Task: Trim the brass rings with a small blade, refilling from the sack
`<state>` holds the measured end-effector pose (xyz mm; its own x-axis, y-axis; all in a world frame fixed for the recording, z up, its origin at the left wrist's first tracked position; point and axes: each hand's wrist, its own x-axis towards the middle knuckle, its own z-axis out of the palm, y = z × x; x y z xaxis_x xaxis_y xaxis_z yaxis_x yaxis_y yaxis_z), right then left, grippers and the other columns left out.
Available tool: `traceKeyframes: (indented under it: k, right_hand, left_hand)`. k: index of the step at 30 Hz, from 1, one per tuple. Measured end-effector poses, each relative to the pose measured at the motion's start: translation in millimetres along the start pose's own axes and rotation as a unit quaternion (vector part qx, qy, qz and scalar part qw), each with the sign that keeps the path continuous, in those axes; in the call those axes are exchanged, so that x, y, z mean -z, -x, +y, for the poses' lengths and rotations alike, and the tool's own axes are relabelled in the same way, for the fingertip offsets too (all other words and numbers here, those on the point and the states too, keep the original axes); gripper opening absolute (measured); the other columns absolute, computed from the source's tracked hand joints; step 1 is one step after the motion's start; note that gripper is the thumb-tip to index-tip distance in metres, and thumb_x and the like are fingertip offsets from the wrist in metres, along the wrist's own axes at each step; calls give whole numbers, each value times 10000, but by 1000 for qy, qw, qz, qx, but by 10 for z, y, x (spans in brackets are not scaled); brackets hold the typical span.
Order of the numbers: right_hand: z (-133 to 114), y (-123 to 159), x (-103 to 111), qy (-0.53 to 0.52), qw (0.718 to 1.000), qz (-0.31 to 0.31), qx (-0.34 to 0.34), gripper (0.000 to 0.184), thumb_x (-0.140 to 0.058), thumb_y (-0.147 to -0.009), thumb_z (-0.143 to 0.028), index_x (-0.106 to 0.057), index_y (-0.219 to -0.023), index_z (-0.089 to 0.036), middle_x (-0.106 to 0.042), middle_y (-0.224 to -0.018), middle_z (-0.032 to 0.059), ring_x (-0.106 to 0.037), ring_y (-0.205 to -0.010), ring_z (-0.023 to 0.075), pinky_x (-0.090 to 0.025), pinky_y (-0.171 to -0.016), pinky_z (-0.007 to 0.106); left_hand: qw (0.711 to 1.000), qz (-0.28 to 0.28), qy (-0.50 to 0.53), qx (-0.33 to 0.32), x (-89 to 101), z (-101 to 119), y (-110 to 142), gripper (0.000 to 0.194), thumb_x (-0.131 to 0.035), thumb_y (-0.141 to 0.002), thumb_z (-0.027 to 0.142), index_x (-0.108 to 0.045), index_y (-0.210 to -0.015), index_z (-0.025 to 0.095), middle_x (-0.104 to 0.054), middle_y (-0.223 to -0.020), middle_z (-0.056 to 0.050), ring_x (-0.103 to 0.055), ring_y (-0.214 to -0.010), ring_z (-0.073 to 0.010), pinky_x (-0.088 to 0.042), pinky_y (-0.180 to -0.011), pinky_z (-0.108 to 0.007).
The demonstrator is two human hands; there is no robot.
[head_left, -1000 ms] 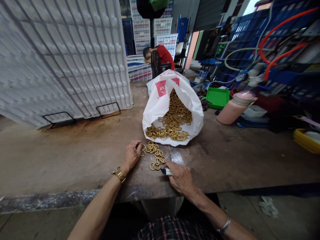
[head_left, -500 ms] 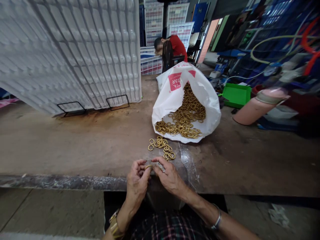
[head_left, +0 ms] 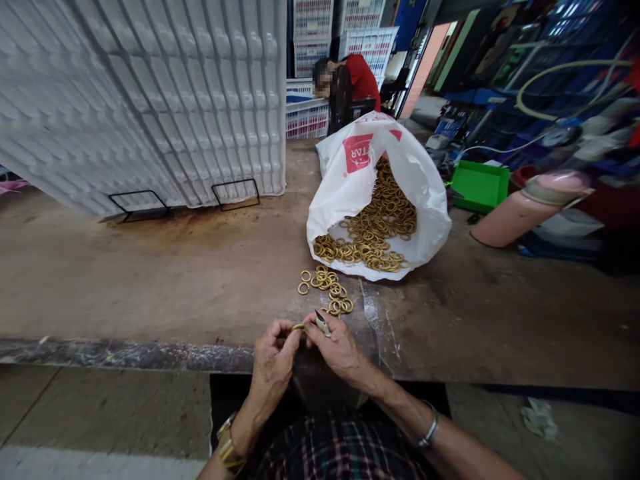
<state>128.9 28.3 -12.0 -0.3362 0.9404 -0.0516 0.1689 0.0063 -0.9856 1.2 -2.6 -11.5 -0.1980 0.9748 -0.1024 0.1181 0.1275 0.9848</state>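
Near the table's front edge, my left hand (head_left: pixel 274 353) pinches a brass-coloured ring (head_left: pixel 298 327) between thumb and fingers. Close beside it, my right hand (head_left: pixel 340 348) is closed around a small knife (head_left: pixel 323 324) with a pale handle and a dark, pointed blade angled up. The right thumb and fingertip are at the ring's right side; whether they touch it I cannot tell. Just beyond my hands lies a loose group of brass rings (head_left: pixel 324 279). Behind them a white plastic bag (head_left: pixel 334 212) lies on its side, its mouth facing me, with many more rings (head_left: pixel 383 207) inside.
White ribbed plastic trays (head_left: pixel 200 100) stand in black wire holders on the left of the wooden table (head_left: pixel 150 287). On the right are a green tray (head_left: pixel 481 187) and a pink bottle (head_left: pixel 520 212). A person in red (head_left: pixel 363 80) bends forward behind the table, near stacked crates (head_left: pixel 313 50).
My left hand took a ring from the loose group and drew it back to the table edge. My right hand, still holding the knife, moved in to meet it. The view shifted.
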Motion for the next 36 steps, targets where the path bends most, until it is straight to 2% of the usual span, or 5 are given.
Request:
traceKeyframes:
  k: [9, 17, 21, 30, 36]
  right_hand:
    - [0, -73, -71, 42, 999, 13, -19, 233, -450, -795, -289, -421, -592, -178, -407, -548, -55, -375, -529, 80, -296, -501, 202]
    - [-43, -57, -66, 40, 999, 3, -19, 210, -439, -797, -297, -435, -623, -179, -402, -557, -61, -383, -539, 84, -296, -510, 201]
    - [-37, -43, -76, 32, 999, -6, -11, 216, -425, -819, -297, -469, -646, -175, -456, -586, -49, -416, -561, 89, -322, -543, 206]
    - [-70, -63, -96, 20, 1000, -18, -11, 211, -394, -835, -258, -552, -740, -156, -548, -636, -18, -509, -594, 97, -382, -571, 201]
    - [-18, -39, -80, 200, 979, -3, 29, 190, -372, -826, -166, -561, -805, -168, -583, -665, 4, -526, -613, 114, -360, -586, 211]
  left_hand:
    - [998, 21, -46, -48, 9, -84, 86, 156, -546, -765, 307, -552, -703, 165, -555, -592, 18, -489, -517, -87, -393, -505, -187]
    - [987, -97, 68, 109, 59, 52, 145, 308, -517, -784, 468, -501, -766, 160, -505, -556, 41, -437, -406, -64, -374, -401, -181]
    - [976, -131, 128, 114, 99, 3, 147, 311, -460, -837, 453, -502, -752, 157, -504, -584, 33, -433, -435, -57, -367, -415, -173]
    - [964, -125, 200, 119, 105, -66, 176, 244, -496, -838, 404, -506, -810, 162, -482, -605, 46, -412, -443, -49, -348, -420, -174]
    - [972, -90, 186, 116, 112, -83, 184, 270, -515, -816, 438, -498, -786, 170, -488, -610, 45, -422, -452, -56, -354, -432, -181]
